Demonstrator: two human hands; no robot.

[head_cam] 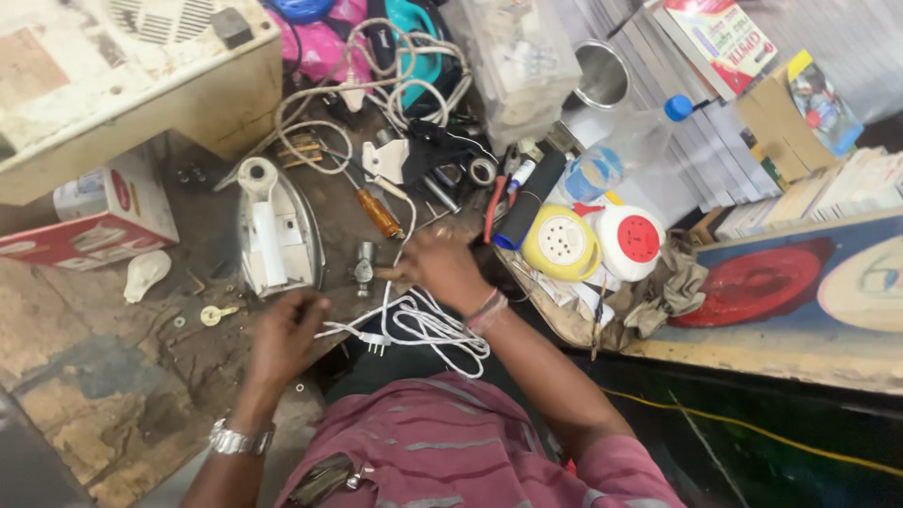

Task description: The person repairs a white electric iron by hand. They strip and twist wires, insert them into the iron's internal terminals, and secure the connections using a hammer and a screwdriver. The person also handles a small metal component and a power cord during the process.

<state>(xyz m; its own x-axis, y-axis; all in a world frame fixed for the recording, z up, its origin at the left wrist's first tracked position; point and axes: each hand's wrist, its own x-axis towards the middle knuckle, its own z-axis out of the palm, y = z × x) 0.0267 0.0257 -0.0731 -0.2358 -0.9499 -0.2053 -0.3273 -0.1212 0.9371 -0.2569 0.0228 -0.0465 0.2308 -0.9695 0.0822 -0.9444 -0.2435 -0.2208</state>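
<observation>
My left hand [282,334] curled on white power cord [428,329], frame centre; right hand [440,266] gripping small tool, grip unclear; iron [276,230] beside.

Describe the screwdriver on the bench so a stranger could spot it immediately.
Start at the white clothes iron lying on the dark workbench, above the left hand. Just right of it lies the screwdriver, pointing diagonally up-left, above the right hand. Its translucent amber-orange handle sets it apart from the white cables and grey metal parts nearby.
</observation>
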